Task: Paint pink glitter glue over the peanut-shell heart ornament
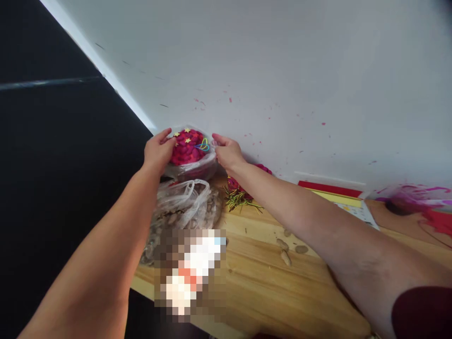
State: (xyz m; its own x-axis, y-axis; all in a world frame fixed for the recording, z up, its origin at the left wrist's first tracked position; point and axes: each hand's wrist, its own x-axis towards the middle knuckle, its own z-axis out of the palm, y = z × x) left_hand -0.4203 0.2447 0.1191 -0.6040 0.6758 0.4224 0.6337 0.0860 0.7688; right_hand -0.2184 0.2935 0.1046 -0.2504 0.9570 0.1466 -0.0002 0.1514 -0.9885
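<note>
A clear plastic bag [197, 170] stands against the wall at the table's back left corner. Magenta braided yarn pieces [187, 153] with yellow stars and a blue-and-yellow loop fill its mouth. My left hand [157, 149] is closed at the bag's left rim, thumb by the yarn; its other fingers are mostly hidden. On the opposite side, my right hand [228, 151] pinches the bag's rim. Nearer to me lies a second plastic bag [197, 200] of peanuts in their shells. Under my right forearm, another magenta yarn piece [235, 183] with green-and-yellow strands is partly covered.
Loose peanuts [286, 257] lie on the wooden table [254, 282]. Red and yellow papers [332, 190] rest by the paint-spotted wall [318, 70]. A pixelated patch hides something at the front. Another person's hand [399, 216] is at the right; a dark surface [52, 165] borders the left.
</note>
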